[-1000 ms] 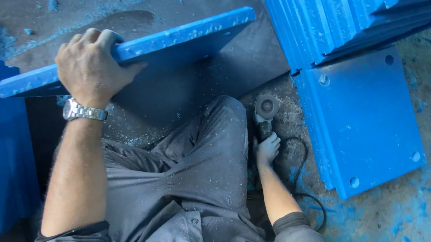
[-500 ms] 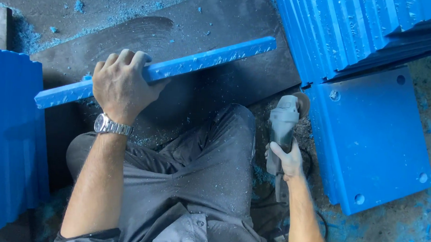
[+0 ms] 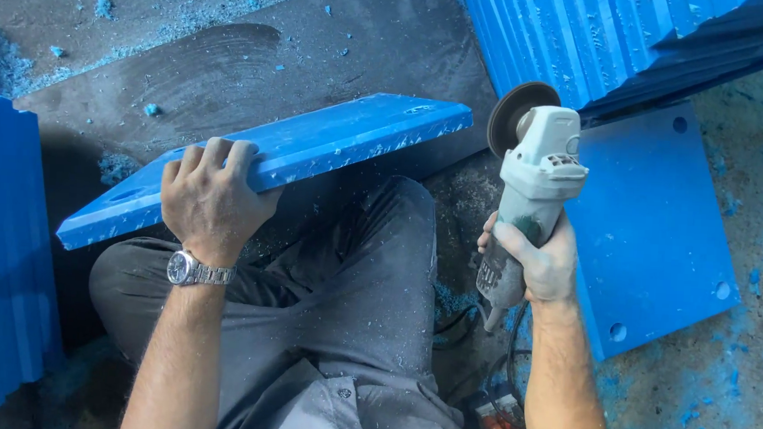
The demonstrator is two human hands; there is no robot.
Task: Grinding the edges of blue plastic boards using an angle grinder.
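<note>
Edge-grinding step, by the look: left hand (image 3: 211, 199) clamps blue plastic panel (image 3: 315, 150) tilted above the knee, right hand (image 3: 540, 262) grips angle grinder (image 3: 531, 174) just right of it; next, disc must meet the edge.

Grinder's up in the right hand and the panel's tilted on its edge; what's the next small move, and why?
Probably swing the grey angle grinder left, bringing its disc to the near end of the flat blue plastic panel. The right hand holds the grinder clear of the panel, while the left hand grips the panel's upper edge, steadying it.
</note>
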